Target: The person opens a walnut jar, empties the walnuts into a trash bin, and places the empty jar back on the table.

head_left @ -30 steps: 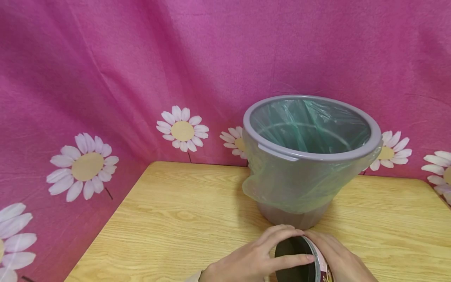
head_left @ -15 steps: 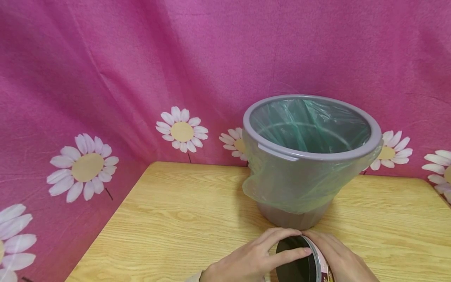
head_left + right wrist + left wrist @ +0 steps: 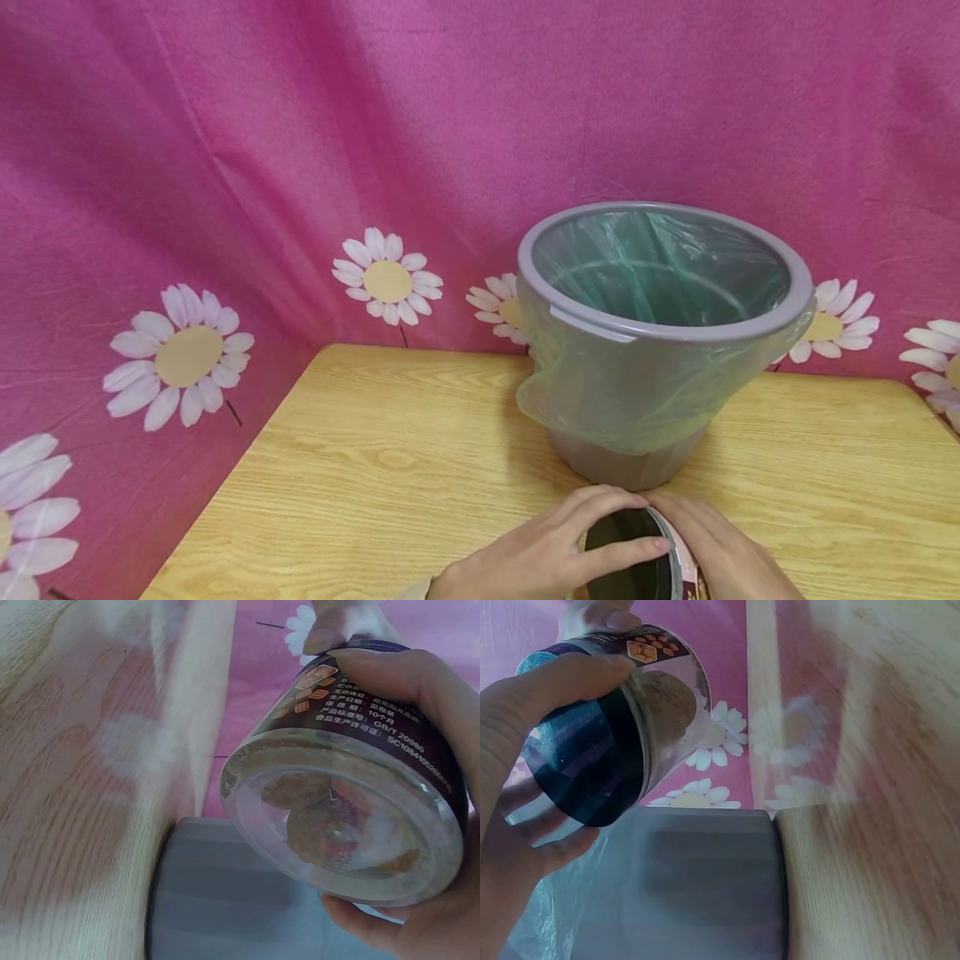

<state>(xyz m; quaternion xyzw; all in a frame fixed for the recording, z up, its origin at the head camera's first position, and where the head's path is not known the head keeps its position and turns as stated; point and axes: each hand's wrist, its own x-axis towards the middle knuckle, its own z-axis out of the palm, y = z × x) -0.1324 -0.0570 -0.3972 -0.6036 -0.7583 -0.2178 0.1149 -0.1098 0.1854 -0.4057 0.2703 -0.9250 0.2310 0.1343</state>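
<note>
A clear plastic jar (image 3: pixel 341 821) lies tilted between both hands, with tan, biscuit-like pieces showing through its bottom. Its dark printed label (image 3: pixel 360 712) carries white lettering. The glossy dark lid (image 3: pixel 585 769) faces left, bordered by a silvery rim in the head view. My left hand (image 3: pixel 525 550) grips the lid's edge, thumb and fingers spread around it. Round the jar's body, on the label side, my right hand (image 3: pixel 723 546) holds on. The jar's lower part falls outside the head view.
Just beyond the hands stands a grey bin (image 3: pixel 626 462) with a pale green plastic liner (image 3: pixel 630 400) folded over its outside and held by a grey ring (image 3: pixel 532 275). The wood-grain table (image 3: pixel 360 467) meets a pink daisy-print cloth (image 3: pixel 450 125) behind and left.
Both hands keep their hold on the jar. The left hand and the lid have shifted by a very small amount; the bin stands where it was.
</note>
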